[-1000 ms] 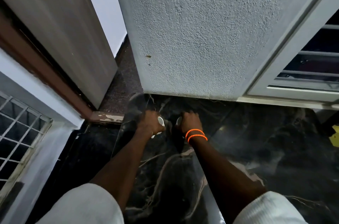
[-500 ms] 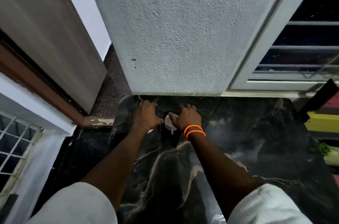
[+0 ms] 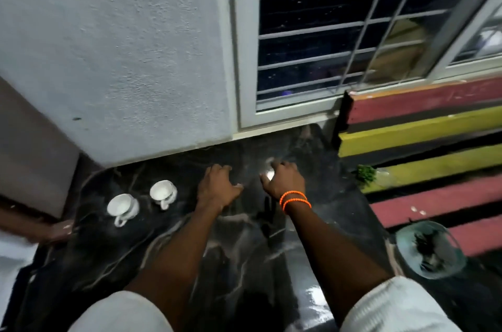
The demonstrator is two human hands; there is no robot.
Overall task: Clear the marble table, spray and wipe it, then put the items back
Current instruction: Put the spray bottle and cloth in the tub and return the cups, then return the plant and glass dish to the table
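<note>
In the head view, the change from half a second ago is plain: both hands were then bunched around small white cups near the far wall, and now two white cups (image 3: 141,202) stand free on the black marble table (image 3: 239,263), at about ten o'clock from the hands. The left hand (image 3: 217,188) has let go and come away to the right of them; its fingers are spread and slack, palm down over the stone, holding nothing. The right hand (image 3: 282,180), marked by orange bead bracelets (image 3: 294,199) at the wrist, has also shifted right. A small white patch shows beside its fingers at twelve o'clock, but the blur leaves it unclear whether that is an object or glare on the marble, so whether these half-curled fingers grip anything cannot be told.

Since the cups are set down on a table otherwise bare, this reads as the putting-back stage, with wiping probably finished and more items to fetch.

Counted: two cups, upright, handles toward the viewer, just beside each other without touching; two hands; two bracelet loops. At three o'clock, off the table's right edge, sit one glass bowl (image 3: 430,250) with dark contents and one green sprig (image 3: 366,172) on the striped steps (image 3: 423,127). One barred window (image 3: 339,32) lies at one o'clock.
</note>
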